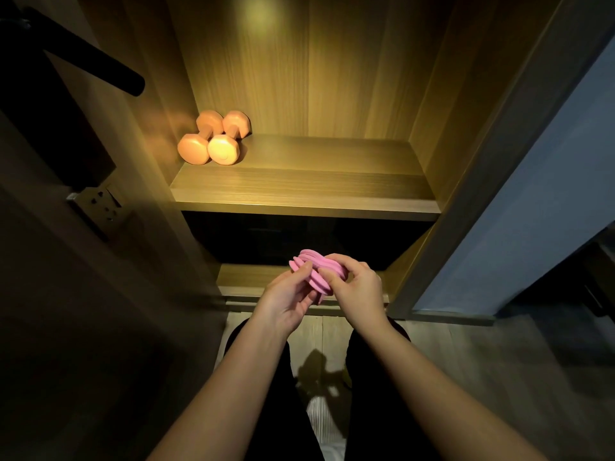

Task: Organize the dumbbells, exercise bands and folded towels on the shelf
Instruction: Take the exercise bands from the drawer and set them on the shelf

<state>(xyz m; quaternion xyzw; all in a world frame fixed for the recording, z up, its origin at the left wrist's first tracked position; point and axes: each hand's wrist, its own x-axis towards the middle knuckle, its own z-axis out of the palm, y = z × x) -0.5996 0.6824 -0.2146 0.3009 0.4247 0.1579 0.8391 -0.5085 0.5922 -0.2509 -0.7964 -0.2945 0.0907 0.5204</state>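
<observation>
Low in the frame's centre, both hands, left and right, pinch a bunched pink exercise band with curled fingers, forearms stretched forward.

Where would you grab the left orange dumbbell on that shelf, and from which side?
Take the left dumbbell by the thin bar between its wide heads, from above. It lies flat, the other dumbbell close on its right and the cabinet wall on its left, so the top looks freest.

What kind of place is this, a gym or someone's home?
Likely a home closet, not a gym: a wooden shelf holds two orange dumbbells, a wall socket sits beside it, and the left hand and right hand hold pink exercise bands.
</observation>
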